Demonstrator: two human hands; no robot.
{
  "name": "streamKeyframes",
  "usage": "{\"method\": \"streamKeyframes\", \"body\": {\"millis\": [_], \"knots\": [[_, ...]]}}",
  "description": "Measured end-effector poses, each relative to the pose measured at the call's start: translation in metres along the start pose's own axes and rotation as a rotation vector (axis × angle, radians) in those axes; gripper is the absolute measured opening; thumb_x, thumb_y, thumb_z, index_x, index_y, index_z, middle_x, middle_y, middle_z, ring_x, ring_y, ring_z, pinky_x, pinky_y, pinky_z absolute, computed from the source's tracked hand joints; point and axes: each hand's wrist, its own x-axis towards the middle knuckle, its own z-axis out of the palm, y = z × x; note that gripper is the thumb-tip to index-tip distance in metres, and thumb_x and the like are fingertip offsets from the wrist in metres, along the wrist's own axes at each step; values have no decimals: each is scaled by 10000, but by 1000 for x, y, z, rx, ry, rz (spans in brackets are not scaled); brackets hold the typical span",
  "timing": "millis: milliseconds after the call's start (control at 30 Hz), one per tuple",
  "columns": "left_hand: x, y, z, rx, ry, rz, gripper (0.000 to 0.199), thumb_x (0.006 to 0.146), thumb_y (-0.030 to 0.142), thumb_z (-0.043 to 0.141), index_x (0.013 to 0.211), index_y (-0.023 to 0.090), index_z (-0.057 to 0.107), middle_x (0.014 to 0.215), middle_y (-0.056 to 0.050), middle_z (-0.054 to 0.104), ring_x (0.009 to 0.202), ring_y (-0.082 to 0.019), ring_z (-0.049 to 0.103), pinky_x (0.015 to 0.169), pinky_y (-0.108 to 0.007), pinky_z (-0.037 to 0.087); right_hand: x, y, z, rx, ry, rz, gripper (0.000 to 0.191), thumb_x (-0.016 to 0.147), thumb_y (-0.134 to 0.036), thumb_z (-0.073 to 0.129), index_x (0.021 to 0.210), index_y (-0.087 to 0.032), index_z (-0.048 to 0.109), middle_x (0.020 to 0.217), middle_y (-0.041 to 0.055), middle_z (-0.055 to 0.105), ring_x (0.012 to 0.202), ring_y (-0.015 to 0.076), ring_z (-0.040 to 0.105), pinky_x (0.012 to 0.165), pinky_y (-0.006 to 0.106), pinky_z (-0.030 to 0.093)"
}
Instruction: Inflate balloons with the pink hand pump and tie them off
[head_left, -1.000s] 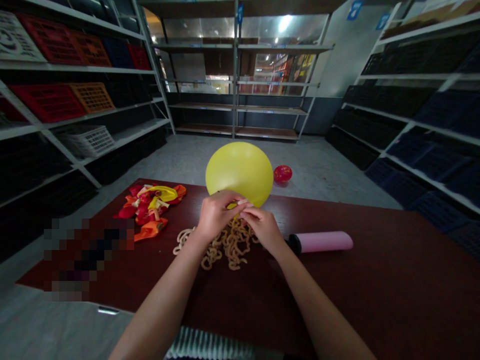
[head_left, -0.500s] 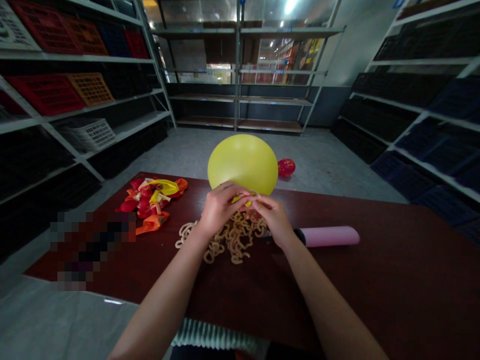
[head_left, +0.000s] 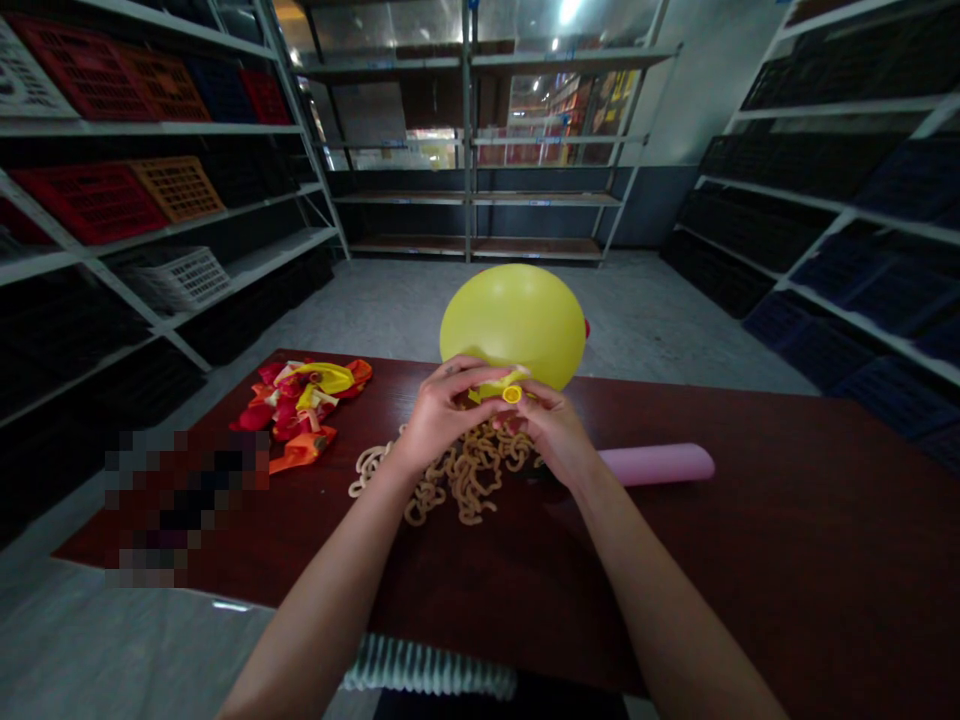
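A large inflated yellow balloon (head_left: 514, 320) is in front of me above the table's far side, its neck toward me. My left hand (head_left: 446, 405) pinches the neck from the left with thumb and fingers. On the other side my right hand (head_left: 553, 420) has its fingers closed at the neck, and the round mouth of the balloon (head_left: 512, 394) shows between the hands. Beneath them lies a pile of tan curled loops (head_left: 472, 475). Close to my right wrist is a pink cylinder (head_left: 664, 464), its near end hidden by my arm.
Deflated red, orange and yellow balloons (head_left: 304, 395) lie in a heap on the left of the dark red table (head_left: 750, 560). A blurred-out object (head_left: 199, 500) is near the left edge. Shelves with crates (head_left: 90, 200) line both sides; a metal rack (head_left: 472, 150) stands behind.
The yellow balloon has shifted right and turned, covering most of the red balloon behind it. Its mouth now shows between my fingers. My right forearm covers more of the pink cylinder.
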Motion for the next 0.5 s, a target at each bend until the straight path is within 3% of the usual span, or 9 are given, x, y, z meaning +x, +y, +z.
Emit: {"method": "streamKeyframes", "body": {"millis": [133, 300, 500], "knots": [[-4, 3, 3, 152, 12, 144, 325, 890, 221, 682, 1214, 240, 688, 1024, -70, 633, 966, -172, 608, 840, -315, 522, 0, 1, 0, -23, 28, 13, 259, 671, -402, 814, 864, -240, 757, 757, -5, 739, 594, 130, 669, 532, 222, 455], [-9, 7, 2, 418, -45, 275, 323, 951, 196, 583, 1264, 236, 649, 984, -69, 624, 892, -174, 585, 751, -294, 514, 3, 2, -3, -123, 35, 14, 231, 684, -388, 788, 850, -230, 749, 810, -6, 736, 589, 134, 656, 531, 238, 485], [-11, 10, 6, 414, -28, 266, 273, 962, 186, 561, 1216, 217, 658, 968, -63, 632, 882, -163, 598, 754, -275, 514, 5, 7, -7, -205, 44, -13, 181, 669, -357, 779, 769, -209, 749, 805, 12, 732, 617, 142, 648, 550, 249, 514]]}}
